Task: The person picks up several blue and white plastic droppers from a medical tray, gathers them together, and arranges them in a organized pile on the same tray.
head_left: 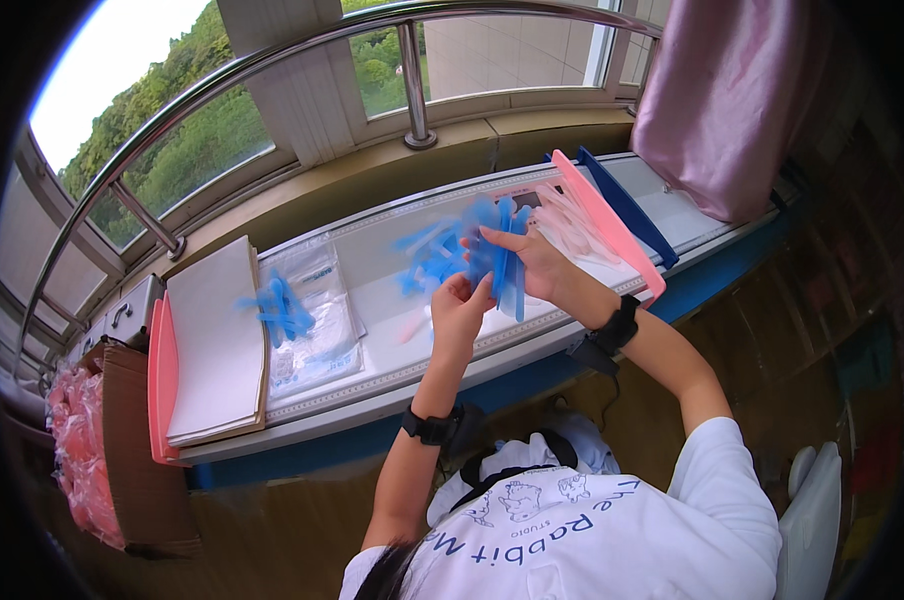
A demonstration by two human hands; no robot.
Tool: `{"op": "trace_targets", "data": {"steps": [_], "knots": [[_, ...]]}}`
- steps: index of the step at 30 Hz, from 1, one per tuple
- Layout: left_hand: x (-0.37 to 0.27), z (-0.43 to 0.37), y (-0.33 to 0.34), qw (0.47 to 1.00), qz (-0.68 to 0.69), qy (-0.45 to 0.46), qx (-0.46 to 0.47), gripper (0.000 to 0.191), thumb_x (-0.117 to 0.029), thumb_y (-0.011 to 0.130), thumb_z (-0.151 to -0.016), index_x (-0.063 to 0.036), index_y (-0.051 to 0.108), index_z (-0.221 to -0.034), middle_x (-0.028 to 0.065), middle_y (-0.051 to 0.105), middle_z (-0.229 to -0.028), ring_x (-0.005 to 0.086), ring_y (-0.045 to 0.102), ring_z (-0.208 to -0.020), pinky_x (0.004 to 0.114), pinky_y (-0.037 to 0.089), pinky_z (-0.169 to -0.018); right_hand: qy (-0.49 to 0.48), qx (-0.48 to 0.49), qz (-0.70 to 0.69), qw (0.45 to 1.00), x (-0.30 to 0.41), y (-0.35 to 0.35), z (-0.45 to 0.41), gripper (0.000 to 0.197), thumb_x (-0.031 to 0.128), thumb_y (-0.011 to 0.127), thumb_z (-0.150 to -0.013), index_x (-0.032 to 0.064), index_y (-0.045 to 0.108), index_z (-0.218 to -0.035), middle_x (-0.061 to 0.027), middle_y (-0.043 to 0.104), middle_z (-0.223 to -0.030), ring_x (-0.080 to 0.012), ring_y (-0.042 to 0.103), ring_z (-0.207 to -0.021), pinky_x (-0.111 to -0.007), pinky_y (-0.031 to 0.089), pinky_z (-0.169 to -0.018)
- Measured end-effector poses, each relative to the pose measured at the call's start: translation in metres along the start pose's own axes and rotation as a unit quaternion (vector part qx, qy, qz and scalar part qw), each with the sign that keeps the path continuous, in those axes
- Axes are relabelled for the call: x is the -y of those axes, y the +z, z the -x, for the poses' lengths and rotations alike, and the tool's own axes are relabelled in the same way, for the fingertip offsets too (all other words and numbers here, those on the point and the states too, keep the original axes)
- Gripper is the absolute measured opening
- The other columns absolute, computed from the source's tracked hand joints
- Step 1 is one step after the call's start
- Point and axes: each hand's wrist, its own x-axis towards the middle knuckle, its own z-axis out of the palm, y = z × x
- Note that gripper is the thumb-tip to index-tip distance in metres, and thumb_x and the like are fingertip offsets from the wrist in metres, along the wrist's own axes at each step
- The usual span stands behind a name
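Observation:
My right hand (540, 262) grips a loose bunch of translucent blue plastic strips (506, 259), several with rounded, spoon-like ends. The strips stand roughly upright, the thumb lying across them. Just to the left and lower, my left hand (458, 306) pinches the lower part of a wide blue piece at the bunch's left side. A heap of similar blue strips (435, 259) lies on the white tabletop behind my hands. Pale pink strips (572, 225) are piled to the right. A smaller blue group (285, 309) rests on clear plastic bags (324, 349) at the left.
A stack of white sheets (215, 345) lies at the table's left end, by a pink panel (160, 382). Another pink panel (609, 225) and a dark blue one (632, 214) stand at the right. A cardboard box (148, 450) holds pink wrapped items. A metal rail (414, 82) runs behind.

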Motion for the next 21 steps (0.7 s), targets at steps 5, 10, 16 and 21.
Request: {"op": "trace_targets", "data": {"steps": [5,10,16,21], "knots": [[-0.007,0.002,-0.021,0.995,-0.058,0.06,-0.055,0.026,-0.007,0.066,-0.078,0.0043,0.055,-0.099,0.0058,0.061,-0.079,0.0101,0.058,-0.072,0.022,0.049,-0.064,0.02,-0.013,0.004,1.0,-0.018,0.007,-0.019,0.019,0.008,0.064,-0.082,0.005,0.056,-0.098,-0.0095,0.062,-0.092,-0.0212,0.061,-0.086,-0.037,0.052,-0.076],[-0.01,0.007,-0.038,0.986,-0.093,0.106,-0.094,0.037,-0.001,0.069,-0.073,0.0032,0.052,-0.105,0.0085,0.061,-0.083,0.0112,0.059,-0.073,0.021,0.049,-0.064,-0.002,-0.062,-0.052,0.997,-0.034,0.016,-0.033,0.011,0.004,0.063,-0.081,0.0044,0.056,-0.089,-0.0091,0.061,-0.082,-0.0215,0.061,-0.079,-0.037,0.053,-0.071],[-0.005,0.01,-0.049,0.981,-0.096,0.119,-0.124,0.037,-0.002,0.068,-0.073,0.0021,0.052,-0.106,0.0098,0.062,-0.082,0.0118,0.06,-0.073,0.022,0.049,-0.064,0.008,-0.093,-0.136,0.986,-0.044,0.006,-0.049,0.007,0.001,0.061,-0.081,0.0036,0.056,-0.086,-0.0097,0.061,-0.082,-0.0234,0.06,-0.078,-0.038,0.053,-0.072],[-0.007,0.009,-0.05,0.986,-0.075,0.091,-0.116,0.032,-0.006,0.068,-0.075,0.0027,0.054,-0.103,0.0092,0.062,-0.08,0.0121,0.06,-0.073,0.023,0.048,-0.065,0.032,-0.047,-0.196,0.979,-0.044,0.005,-0.048,0.013,0.006,0.059,-0.083,0.0023,0.059,-0.096,-0.0104,0.062,-0.092,-0.0263,0.058,-0.089,-0.04,0.049,-0.082]]}}
